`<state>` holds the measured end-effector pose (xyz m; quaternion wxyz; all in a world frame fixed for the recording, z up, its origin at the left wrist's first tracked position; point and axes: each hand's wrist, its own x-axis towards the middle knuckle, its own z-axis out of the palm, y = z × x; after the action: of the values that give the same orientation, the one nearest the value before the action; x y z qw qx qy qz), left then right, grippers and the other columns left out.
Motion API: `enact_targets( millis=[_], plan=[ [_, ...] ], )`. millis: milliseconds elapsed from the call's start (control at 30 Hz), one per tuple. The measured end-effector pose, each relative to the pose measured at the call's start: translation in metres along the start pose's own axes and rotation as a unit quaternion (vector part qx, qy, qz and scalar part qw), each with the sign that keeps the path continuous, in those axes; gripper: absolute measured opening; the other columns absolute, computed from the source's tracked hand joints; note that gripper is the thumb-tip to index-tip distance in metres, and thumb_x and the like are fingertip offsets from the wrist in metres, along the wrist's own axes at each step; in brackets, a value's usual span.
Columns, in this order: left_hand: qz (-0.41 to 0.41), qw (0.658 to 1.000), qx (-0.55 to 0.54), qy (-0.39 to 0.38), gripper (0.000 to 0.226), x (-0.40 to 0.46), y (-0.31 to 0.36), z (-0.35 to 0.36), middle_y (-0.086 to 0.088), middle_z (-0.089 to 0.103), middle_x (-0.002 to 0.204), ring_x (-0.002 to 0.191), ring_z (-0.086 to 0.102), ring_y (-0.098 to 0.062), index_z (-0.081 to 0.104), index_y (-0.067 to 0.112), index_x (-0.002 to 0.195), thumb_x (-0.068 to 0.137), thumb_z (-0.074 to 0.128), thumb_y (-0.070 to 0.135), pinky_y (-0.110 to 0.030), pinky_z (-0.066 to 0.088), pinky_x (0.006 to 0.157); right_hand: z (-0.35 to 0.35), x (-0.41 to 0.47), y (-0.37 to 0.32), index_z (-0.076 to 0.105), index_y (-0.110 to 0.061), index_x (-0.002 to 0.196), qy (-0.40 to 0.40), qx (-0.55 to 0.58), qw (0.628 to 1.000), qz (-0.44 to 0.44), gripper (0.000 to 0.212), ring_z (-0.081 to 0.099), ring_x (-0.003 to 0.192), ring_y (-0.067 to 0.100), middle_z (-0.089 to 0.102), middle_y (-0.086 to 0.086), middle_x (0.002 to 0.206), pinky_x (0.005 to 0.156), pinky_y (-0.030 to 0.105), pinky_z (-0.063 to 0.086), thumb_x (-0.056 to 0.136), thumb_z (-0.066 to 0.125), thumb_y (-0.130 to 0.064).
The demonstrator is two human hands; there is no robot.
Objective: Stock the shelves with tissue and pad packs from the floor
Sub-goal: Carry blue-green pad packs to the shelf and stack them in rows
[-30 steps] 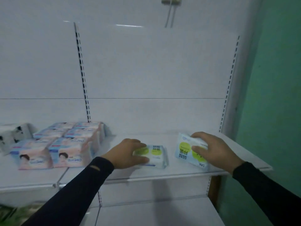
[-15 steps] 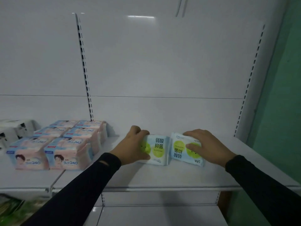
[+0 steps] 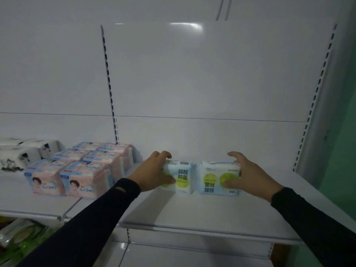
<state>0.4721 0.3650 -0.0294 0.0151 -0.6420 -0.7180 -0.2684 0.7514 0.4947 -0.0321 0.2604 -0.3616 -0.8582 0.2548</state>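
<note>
While left hand [image 3: 152, 175] grips one pack [image 3: 180, 176] and right hand [image 3: 248, 174] grips its twin [image 3: 219, 177], both should slide toward 12 o'clock on shelf [image 3: 192, 212], edges flush.

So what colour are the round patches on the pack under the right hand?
Lime green, on the pale blue and white pack that the right hand grips; head view.
</note>
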Motion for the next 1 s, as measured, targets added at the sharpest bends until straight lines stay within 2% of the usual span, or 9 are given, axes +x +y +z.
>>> enact_targets(
  millis=[67,167,233,333,467,533,700,867,1000],
  plan=[
    [-0.017,1.0,-0.001,0.01,0.067,0.002,-0.004,0.002,0.005,0.04,0.109,0.092,0.05,-0.014,0.046,0.021,0.128,0.071,0.078,0.033,-0.018,0.035,0.079,0.008,0.0,0.006,0.027,-0.031,0.139,-0.015,0.04,0.999,0.024,0.092,0.063,0.086,0.009,0.061,-0.005,0.105,0.065,0.014,0.048,0.068,0.085,-0.024],
    [-0.031,0.999,-0.006,0.002,0.063,0.005,-0.006,0.003,0.005,0.04,0.109,0.092,0.051,-0.014,0.048,0.023,0.126,0.073,0.077,0.036,-0.018,0.036,0.08,0.015,0.003,0.017,0.024,-0.025,0.132,-0.011,0.098,0.993,0.059,0.091,0.063,0.088,0.01,0.062,-0.002,0.103,0.064,0.018,0.05,0.066,0.087,-0.02],
    [-0.031,1.0,-0.006,-0.002,0.062,0.008,-0.006,0.003,0.005,0.041,0.11,0.092,0.052,-0.014,0.048,0.023,0.126,0.073,0.077,0.037,-0.018,0.038,0.081,0.015,0.006,0.023,0.036,-0.022,0.126,-0.028,0.091,0.993,0.071,0.085,0.064,0.09,0.012,0.063,-0.003,0.103,0.063,0.025,0.053,0.059,0.089,-0.026],
    [-0.031,1.0,-0.002,-0.001,0.061,0.01,-0.01,0.001,0.005,0.041,0.108,0.09,0.052,-0.014,0.049,0.024,0.124,0.072,0.077,0.037,-0.02,0.04,0.08,0.005,0.015,0.022,0.057,-0.023,0.115,-0.036,0.041,0.997,0.061,0.079,0.067,0.09,0.01,0.069,-0.008,0.102,0.076,0.036,0.057,0.047,0.09,-0.046],
    [-0.031,0.999,0.002,0.028,0.057,0.016,-0.018,-0.003,0.005,0.041,0.105,0.087,0.05,-0.013,0.052,0.023,0.119,0.069,0.078,0.032,-0.018,0.035,0.075,-0.03,0.035,-0.013,0.054,-0.019,0.111,0.07,0.074,0.994,0.034,0.056,0.062,0.081,0.011,0.063,0.001,0.101,0.063,0.022,0.046,0.066,0.087,-0.023],
    [-0.029,0.999,-0.001,0.038,0.056,0.017,-0.021,-0.003,0.004,0.041,0.106,0.088,0.05,-0.014,0.053,0.023,0.118,0.069,0.078,0.03,-0.017,0.034,0.075,-0.033,0.039,-0.03,0.053,-0.026,0.111,0.061,0.075,0.995,0.008,0.052,0.065,0.082,0.01,0.064,-0.004,0.099,0.062,0.021,0.048,0.069,0.084,-0.022],
    [-0.032,0.998,-0.016,0.042,0.057,0.018,-0.029,0.002,0.004,0.038,0.108,0.091,0.052,-0.016,0.052,0.025,0.121,0.07,0.077,0.032,-0.02,0.04,0.081,0.004,0.038,-0.034,0.061,-0.031,0.099,-0.002,-0.087,0.995,-0.053,0.031,0.062,0.094,0.007,0.064,-0.014,0.097,0.079,0.024,0.051,0.073,0.077,-0.036],
    [-0.041,0.998,-0.037,0.037,0.06,0.022,-0.031,0.007,0.003,0.036,0.11,0.094,0.052,-0.017,0.05,0.03,0.125,0.071,0.076,0.034,-0.019,0.039,0.083,-0.023,0.037,-0.025,0.047,-0.039,0.115,-0.135,-0.236,0.962,0.031,0.063,0.055,0.095,0.008,0.051,-0.012,0.11,0.081,0.029,0.051,0.063,0.08,-0.051],
    [-0.045,0.997,-0.057,0.031,0.066,0.026,-0.029,0.011,0.0,0.037,0.113,0.091,0.05,-0.017,0.044,0.031,0.134,0.075,0.075,0.031,-0.016,0.035,0.081,-0.02,0.042,-0.022,0.054,-0.029,0.11,-0.147,-0.284,0.947,0.04,0.052,0.058,0.086,0.009,0.06,-0.006,0.1,0.074,0.027,0.05,0.068,0.079,-0.046]
  ],
)
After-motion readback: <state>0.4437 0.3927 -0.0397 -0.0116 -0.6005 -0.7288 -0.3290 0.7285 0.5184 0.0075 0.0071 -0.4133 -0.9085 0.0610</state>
